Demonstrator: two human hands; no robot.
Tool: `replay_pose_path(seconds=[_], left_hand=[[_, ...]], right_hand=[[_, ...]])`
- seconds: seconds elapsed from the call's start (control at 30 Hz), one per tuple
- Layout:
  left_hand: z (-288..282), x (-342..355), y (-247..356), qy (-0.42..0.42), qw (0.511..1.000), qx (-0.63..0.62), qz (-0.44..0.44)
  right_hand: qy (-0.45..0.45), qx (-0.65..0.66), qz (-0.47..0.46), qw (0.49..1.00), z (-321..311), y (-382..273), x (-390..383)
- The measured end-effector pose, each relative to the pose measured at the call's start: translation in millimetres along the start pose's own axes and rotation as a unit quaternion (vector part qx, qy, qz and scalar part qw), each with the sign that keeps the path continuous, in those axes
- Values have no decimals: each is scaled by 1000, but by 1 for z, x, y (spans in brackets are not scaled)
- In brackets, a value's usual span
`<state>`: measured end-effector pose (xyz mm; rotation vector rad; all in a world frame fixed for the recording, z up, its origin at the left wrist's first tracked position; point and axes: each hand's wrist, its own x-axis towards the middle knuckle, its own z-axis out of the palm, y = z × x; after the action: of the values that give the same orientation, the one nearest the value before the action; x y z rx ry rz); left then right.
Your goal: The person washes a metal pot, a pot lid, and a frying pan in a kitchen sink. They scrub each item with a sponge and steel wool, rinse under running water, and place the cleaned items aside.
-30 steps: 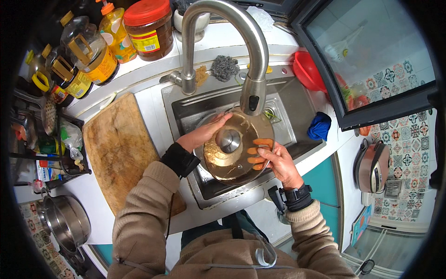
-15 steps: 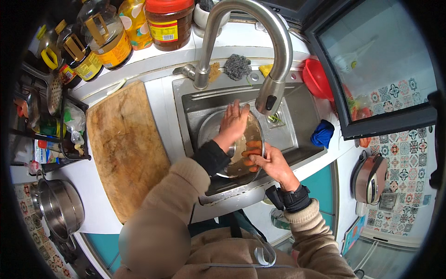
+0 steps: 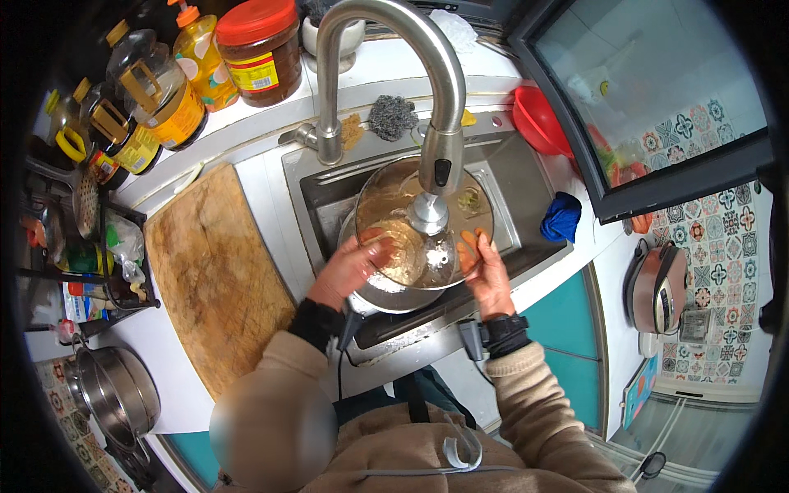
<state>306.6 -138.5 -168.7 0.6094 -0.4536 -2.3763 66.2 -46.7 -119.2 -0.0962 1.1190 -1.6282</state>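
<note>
A round see-through glass lid (image 3: 411, 185) with a thin metal rim is held over the sink, directly under the tap (image 3: 448, 123). A bright, whitish patch shows just below the spout, and wet highlights cover the glass. My left hand (image 3: 349, 269) grips the lid's left edge, some fingers showing blurred through the glass. On the opposite edge, my right hand (image 3: 489, 279) has its fingers behind the glass, where they look orange. Under the lid, a round metal vessel (image 3: 399, 300) sits in the steel sink (image 3: 534, 197), mostly covered.
Left of the sink lies a wooden cutting board (image 3: 214, 279). A grey scouring pad (image 3: 393, 117) rests behind the sink, a red bowl (image 3: 542, 123) and blue cloth (image 3: 564, 218) to its right. An open window frame (image 3: 682, 185) juts in at the right. Bottles (image 3: 168, 107) stand back left.
My left hand has gone from the lid's upper face to its left edge. The lid has moved up and right, under the spout, with my right hand still on its right edge.
</note>
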Motion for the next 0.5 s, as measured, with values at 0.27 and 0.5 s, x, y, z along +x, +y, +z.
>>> replay_pose_path(seconds=[0.27,0.5], left_hand=[[33,-4,14,80,977,165,107],[44,-9,28,127,916,366,107]], right_hand=[[23,-220,58,974,-22,50,10],[-32,-570,-315,758,33,42,32]])
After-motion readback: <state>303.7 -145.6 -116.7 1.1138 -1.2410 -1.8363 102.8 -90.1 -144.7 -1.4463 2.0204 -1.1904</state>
